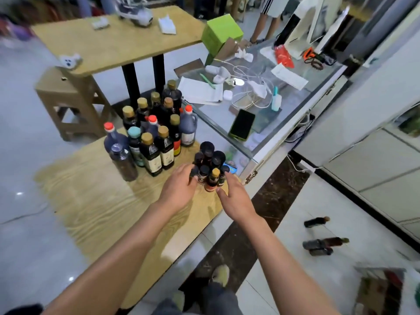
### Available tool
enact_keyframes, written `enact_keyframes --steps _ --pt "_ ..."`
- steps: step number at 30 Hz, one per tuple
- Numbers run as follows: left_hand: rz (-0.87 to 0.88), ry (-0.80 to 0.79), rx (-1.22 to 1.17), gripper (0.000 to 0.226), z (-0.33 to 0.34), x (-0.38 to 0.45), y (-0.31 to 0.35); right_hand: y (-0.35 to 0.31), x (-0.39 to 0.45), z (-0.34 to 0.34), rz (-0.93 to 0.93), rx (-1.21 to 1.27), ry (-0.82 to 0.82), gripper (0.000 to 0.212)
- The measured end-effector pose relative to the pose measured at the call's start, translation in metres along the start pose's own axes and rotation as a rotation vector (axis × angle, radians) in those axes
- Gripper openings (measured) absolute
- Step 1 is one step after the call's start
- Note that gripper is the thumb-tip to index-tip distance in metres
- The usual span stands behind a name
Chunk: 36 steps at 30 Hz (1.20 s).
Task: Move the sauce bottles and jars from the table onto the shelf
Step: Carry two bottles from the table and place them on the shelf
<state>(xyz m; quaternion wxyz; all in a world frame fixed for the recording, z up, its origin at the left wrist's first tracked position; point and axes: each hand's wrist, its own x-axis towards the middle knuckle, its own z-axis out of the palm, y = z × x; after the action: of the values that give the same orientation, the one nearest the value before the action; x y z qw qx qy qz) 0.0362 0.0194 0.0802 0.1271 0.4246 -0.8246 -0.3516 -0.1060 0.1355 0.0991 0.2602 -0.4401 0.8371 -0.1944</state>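
Observation:
A tight cluster of small dark sauce bottles point(209, 164) stands near the right edge of the wooden table point(95, 201). My left hand point(179, 187) touches the cluster's left side, its fingers curving round the outer bottles. My right hand point(236, 198) reaches in from the right, fingers spread and relaxed beside a gold-capped small bottle point(213, 180). Behind them stands a larger group of tall bottles point(154, 133) with gold, red and teal caps.
A glass counter point(313, 96) to the right holds a phone point(242, 125), papers and cables. Three bottles point(322, 244) lie on the tiled floor at the right. A brown stool point(68, 103) and a second wooden table point(113, 42) stand behind. A person's legs show at the far top.

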Motion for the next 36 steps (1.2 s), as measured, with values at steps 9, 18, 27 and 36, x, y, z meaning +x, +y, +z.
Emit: enact_keyframes --steps 9,18,27,36 --pt "-0.228 0.024 0.051 0.052 0.042 0.046 -0.017 0.024 0.068 0.035 0.101 0.240 -0.019 0.053" --pt "-0.227 -0.111 0.214 0.061 0.059 0.084 -0.027 0.038 0.116 0.042 0.109 0.106 -0.057 0.047" --pt "-0.225 -0.107 0.166 0.036 0.062 0.093 -0.027 0.039 0.123 0.043 0.056 0.047 -0.061 0.036" --pt "-0.215 -0.112 0.078 0.029 0.052 0.050 -0.031 0.044 0.078 0.038 0.042 0.258 0.044 0.035"
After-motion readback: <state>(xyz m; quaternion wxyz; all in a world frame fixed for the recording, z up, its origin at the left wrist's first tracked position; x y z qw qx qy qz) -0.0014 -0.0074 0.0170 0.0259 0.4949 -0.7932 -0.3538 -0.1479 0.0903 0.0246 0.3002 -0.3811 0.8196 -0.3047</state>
